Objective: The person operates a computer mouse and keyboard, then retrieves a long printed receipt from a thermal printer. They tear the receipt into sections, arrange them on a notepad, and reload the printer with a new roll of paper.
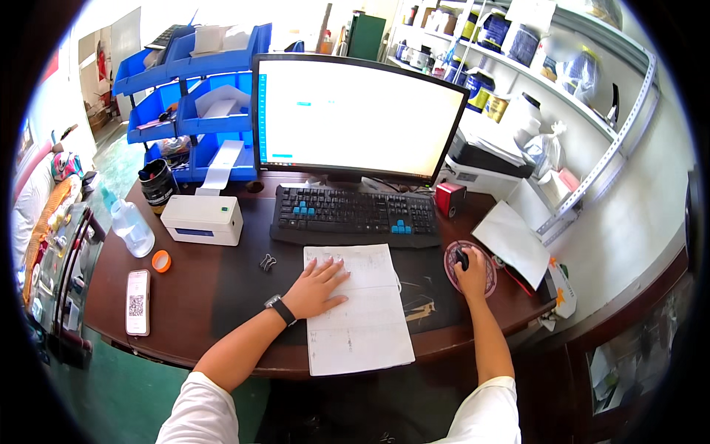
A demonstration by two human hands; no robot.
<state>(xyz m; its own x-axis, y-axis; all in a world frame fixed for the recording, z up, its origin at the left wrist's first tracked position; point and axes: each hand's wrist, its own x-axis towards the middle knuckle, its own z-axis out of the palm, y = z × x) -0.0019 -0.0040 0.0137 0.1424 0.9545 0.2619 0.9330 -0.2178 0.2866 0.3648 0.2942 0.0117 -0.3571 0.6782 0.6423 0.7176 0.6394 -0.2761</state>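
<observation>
My left hand lies flat with spread fingers on an open notebook with some handwriting on its pages. A dark watch is on my left wrist. At the right, my right hand is closed over a black computer mouse, which sits on a round pinkish mouse pad. Beyond the notebook stands a black keyboard with some blue keys. Behind it is a lit monitor with a mostly white screen.
To the left stand a white label printer, a clear bottle, an orange cap, a phone and a binder clip. Blue bins rise behind. A small red box and a printer stand right of the monitor.
</observation>
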